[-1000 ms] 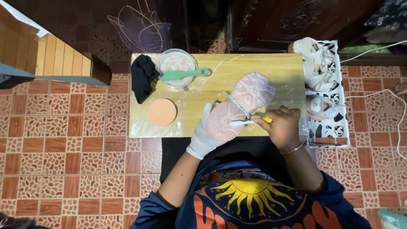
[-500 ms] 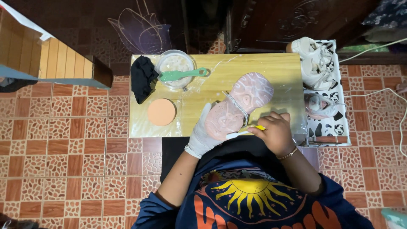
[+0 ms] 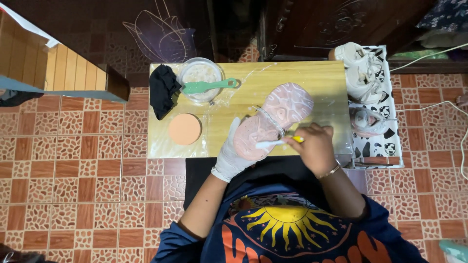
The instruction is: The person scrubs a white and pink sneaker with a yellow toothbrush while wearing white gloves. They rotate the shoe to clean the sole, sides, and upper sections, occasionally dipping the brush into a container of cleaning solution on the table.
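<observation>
A shoe lies sole-up on the low wooden table, its pinkish sole covered in foam. My left hand, in a white glove, grips the heel end of the shoe from the left. My bare right hand holds a small brush with a white head and yellow handle, its bristles against the sole near the heel. A thin bracelet sits on my right wrist.
A clear bowl of soapy water with a green brush across it stands at the table's back left, beside a black cloth and an orange round lid. Other white shoes rest on a patterned mat to the right. A wooden box stands left.
My right hand has shifted slightly along the sole with the small brush. The shoe and my left hand stay where they were.
</observation>
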